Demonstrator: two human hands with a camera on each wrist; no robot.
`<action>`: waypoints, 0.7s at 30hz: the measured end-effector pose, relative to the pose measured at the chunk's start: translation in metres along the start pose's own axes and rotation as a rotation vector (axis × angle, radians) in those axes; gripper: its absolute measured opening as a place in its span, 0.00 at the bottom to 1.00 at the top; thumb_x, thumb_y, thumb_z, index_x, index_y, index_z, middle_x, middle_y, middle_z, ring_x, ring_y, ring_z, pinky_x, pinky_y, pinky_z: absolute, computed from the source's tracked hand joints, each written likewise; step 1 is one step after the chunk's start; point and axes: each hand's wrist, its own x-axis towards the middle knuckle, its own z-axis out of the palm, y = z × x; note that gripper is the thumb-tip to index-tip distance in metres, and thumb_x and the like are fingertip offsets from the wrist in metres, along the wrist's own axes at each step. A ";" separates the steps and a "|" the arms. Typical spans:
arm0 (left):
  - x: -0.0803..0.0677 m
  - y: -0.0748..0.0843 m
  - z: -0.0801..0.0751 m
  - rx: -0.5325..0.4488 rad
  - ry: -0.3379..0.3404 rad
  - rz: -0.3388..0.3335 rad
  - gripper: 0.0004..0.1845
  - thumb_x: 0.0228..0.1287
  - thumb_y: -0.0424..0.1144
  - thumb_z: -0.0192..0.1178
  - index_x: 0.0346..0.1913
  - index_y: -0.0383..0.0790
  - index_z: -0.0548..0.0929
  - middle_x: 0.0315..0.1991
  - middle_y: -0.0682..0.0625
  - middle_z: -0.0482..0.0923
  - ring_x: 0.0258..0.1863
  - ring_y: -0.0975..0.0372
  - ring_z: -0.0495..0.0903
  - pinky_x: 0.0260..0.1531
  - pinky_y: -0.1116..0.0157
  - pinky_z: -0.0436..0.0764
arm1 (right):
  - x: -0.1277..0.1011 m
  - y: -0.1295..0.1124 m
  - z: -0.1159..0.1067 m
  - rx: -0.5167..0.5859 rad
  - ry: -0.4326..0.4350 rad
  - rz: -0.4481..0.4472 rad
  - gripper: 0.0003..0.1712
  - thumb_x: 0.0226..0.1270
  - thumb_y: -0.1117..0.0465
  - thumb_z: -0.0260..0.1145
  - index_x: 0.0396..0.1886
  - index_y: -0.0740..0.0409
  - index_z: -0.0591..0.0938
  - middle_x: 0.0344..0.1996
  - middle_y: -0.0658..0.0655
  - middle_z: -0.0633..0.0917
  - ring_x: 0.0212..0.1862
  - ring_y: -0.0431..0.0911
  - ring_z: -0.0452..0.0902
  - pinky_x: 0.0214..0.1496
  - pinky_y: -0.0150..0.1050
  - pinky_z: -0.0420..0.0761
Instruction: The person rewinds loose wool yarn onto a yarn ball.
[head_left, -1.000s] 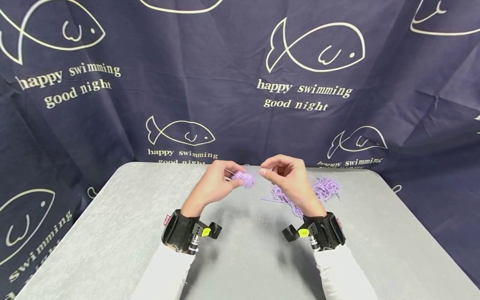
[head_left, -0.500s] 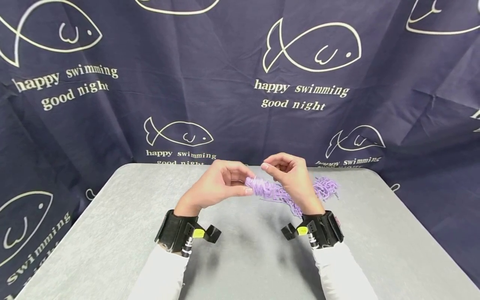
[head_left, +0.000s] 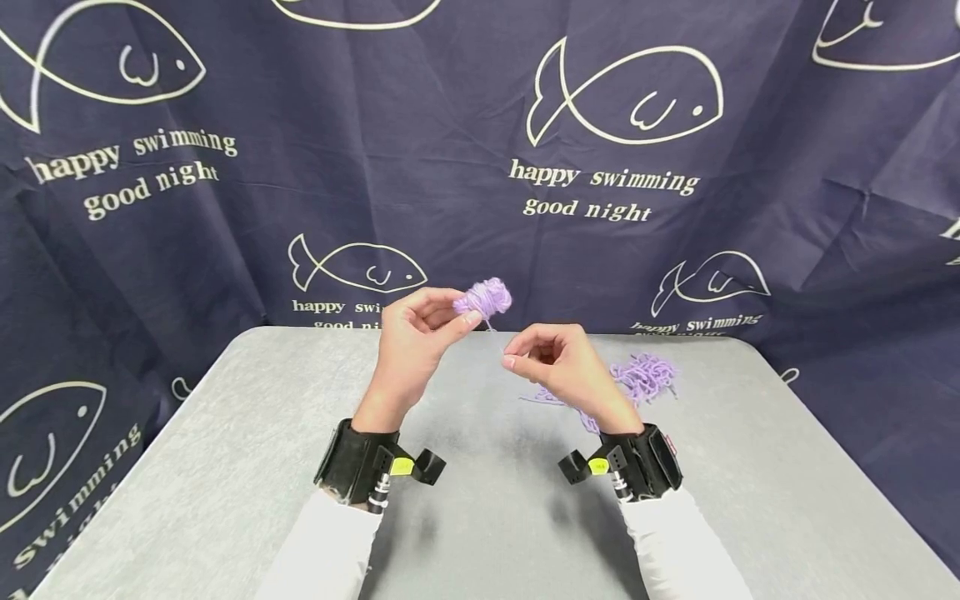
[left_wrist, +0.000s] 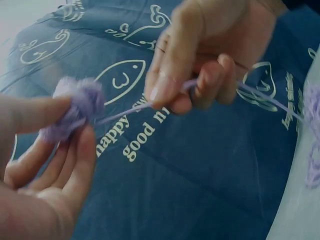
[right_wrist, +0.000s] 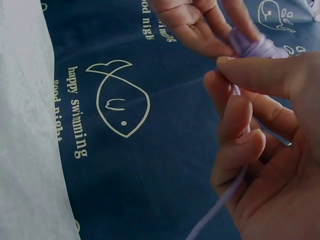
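My left hand (head_left: 416,333) pinches a small wound bundle of lilac yarn (head_left: 486,297) between thumb and fingers, raised above the table's far edge. From that bundle a single yarn strand (left_wrist: 122,114) runs taut to my right hand (head_left: 558,362), slightly lower and to the right. The right thumb and index finger pinch the strand, and it passes on through the curled fingers, as the right wrist view shows. Its tail (right_wrist: 215,215) leads away toward a loose heap of lilac yarn (head_left: 647,379) on the table, partly hidden behind the right hand and forearm.
The grey table (head_left: 480,517) ends just beyond the hands. Behind it hangs a dark blue curtain (head_left: 465,167) printed with white fish and lettering. Each wrist wears a black strap with a small camera mount (head_left: 427,467).
The left hand has gone forward to the right, then up and back, turning the bundle. The right hand has dipped slightly, still pinching the strand.
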 end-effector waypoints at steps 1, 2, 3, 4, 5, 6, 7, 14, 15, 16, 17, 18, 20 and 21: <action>0.000 -0.001 0.000 0.029 0.032 0.021 0.11 0.55 0.18 0.68 0.43 0.22 0.83 0.33 0.47 0.86 0.33 0.62 0.85 0.38 0.66 0.87 | 0.000 0.000 0.000 -0.004 -0.006 -0.006 0.03 0.63 0.65 0.75 0.35 0.56 0.88 0.20 0.53 0.79 0.20 0.40 0.66 0.19 0.31 0.64; 0.001 -0.002 0.000 0.069 0.061 0.042 0.11 0.55 0.19 0.69 0.43 0.22 0.83 0.34 0.45 0.86 0.33 0.61 0.85 0.37 0.66 0.87 | 0.000 -0.001 0.000 -0.006 -0.012 -0.010 0.03 0.63 0.65 0.75 0.35 0.56 0.88 0.19 0.53 0.78 0.19 0.40 0.65 0.19 0.31 0.64; 0.001 -0.004 0.000 0.120 0.083 0.064 0.11 0.55 0.19 0.70 0.42 0.22 0.83 0.35 0.44 0.86 0.33 0.60 0.85 0.37 0.66 0.87 | -0.001 -0.001 0.001 -0.005 -0.015 -0.014 0.03 0.63 0.65 0.75 0.35 0.55 0.88 0.19 0.53 0.78 0.20 0.40 0.65 0.19 0.31 0.63; 0.001 -0.005 -0.001 0.182 0.098 0.086 0.12 0.54 0.20 0.71 0.42 0.23 0.84 0.36 0.42 0.86 0.33 0.60 0.86 0.37 0.66 0.87 | -0.001 -0.001 0.001 -0.003 -0.015 -0.019 0.03 0.63 0.65 0.75 0.35 0.55 0.89 0.20 0.53 0.78 0.20 0.40 0.65 0.19 0.31 0.63; 0.000 -0.006 -0.001 0.251 0.107 0.105 0.11 0.54 0.21 0.72 0.41 0.24 0.84 0.38 0.41 0.86 0.34 0.59 0.86 0.38 0.66 0.87 | -0.001 -0.002 0.000 0.002 -0.012 -0.024 0.03 0.63 0.65 0.75 0.35 0.55 0.89 0.20 0.53 0.78 0.20 0.40 0.65 0.19 0.31 0.63; 0.000 -0.007 -0.002 0.321 0.109 0.121 0.12 0.53 0.22 0.72 0.41 0.25 0.85 0.39 0.40 0.86 0.35 0.57 0.87 0.39 0.66 0.87 | -0.001 -0.002 0.000 0.007 -0.006 -0.033 0.03 0.63 0.65 0.75 0.35 0.56 0.88 0.20 0.53 0.79 0.20 0.40 0.65 0.19 0.31 0.64; -0.001 -0.008 -0.002 0.392 0.102 0.131 0.11 0.53 0.23 0.73 0.40 0.27 0.85 0.40 0.40 0.86 0.35 0.57 0.87 0.39 0.65 0.87 | -0.002 -0.002 0.000 0.014 0.004 -0.043 0.02 0.63 0.66 0.75 0.35 0.56 0.88 0.20 0.53 0.79 0.19 0.41 0.65 0.19 0.31 0.64; -0.004 -0.012 -0.003 0.751 -0.084 0.099 0.09 0.52 0.26 0.70 0.37 0.36 0.84 0.35 0.46 0.86 0.35 0.57 0.87 0.38 0.58 0.88 | -0.003 -0.005 -0.004 0.100 0.143 -0.107 0.04 0.62 0.69 0.74 0.36 0.64 0.87 0.24 0.55 0.82 0.20 0.42 0.68 0.20 0.32 0.68; -0.005 -0.012 -0.004 0.767 -0.131 0.082 0.10 0.52 0.26 0.69 0.38 0.36 0.84 0.36 0.46 0.86 0.35 0.57 0.86 0.38 0.58 0.88 | -0.003 -0.005 -0.004 0.119 0.170 -0.111 0.05 0.62 0.69 0.73 0.37 0.66 0.87 0.24 0.55 0.82 0.20 0.42 0.68 0.20 0.31 0.68; -0.005 -0.012 -0.004 0.775 -0.182 0.067 0.10 0.53 0.26 0.69 0.40 0.36 0.85 0.36 0.46 0.85 0.36 0.57 0.86 0.39 0.58 0.87 | -0.003 -0.005 -0.005 0.136 0.200 -0.113 0.05 0.63 0.69 0.73 0.37 0.66 0.87 0.24 0.54 0.83 0.21 0.41 0.69 0.21 0.31 0.69; -0.005 -0.012 -0.004 0.779 -0.232 0.050 0.11 0.53 0.26 0.69 0.41 0.36 0.85 0.37 0.46 0.85 0.37 0.57 0.86 0.40 0.59 0.87 | -0.002 -0.006 -0.006 0.152 0.229 -0.117 0.06 0.63 0.69 0.73 0.38 0.68 0.86 0.24 0.54 0.83 0.22 0.41 0.69 0.21 0.31 0.69; -0.005 -0.012 -0.004 0.772 -0.280 0.031 0.12 0.54 0.26 0.69 0.43 0.36 0.86 0.38 0.47 0.85 0.38 0.57 0.85 0.41 0.60 0.87 | -0.002 -0.006 -0.006 0.171 0.259 -0.118 0.07 0.63 0.69 0.73 0.39 0.69 0.86 0.24 0.54 0.83 0.22 0.41 0.70 0.22 0.31 0.70; -0.005 -0.010 -0.004 0.734 -0.378 0.001 0.13 0.56 0.26 0.68 0.45 0.36 0.86 0.40 0.47 0.85 0.39 0.57 0.84 0.42 0.60 0.87 | -0.001 -0.006 -0.009 0.207 0.322 -0.112 0.10 0.63 0.69 0.74 0.40 0.72 0.85 0.25 0.53 0.84 0.23 0.40 0.71 0.23 0.30 0.71; -0.005 -0.010 -0.004 0.701 -0.423 -0.019 0.12 0.57 0.26 0.69 0.44 0.36 0.87 0.40 0.48 0.85 0.39 0.58 0.84 0.42 0.61 0.87 | -0.001 -0.005 -0.010 0.230 0.350 -0.106 0.10 0.63 0.69 0.74 0.40 0.72 0.84 0.25 0.53 0.85 0.23 0.39 0.71 0.23 0.29 0.71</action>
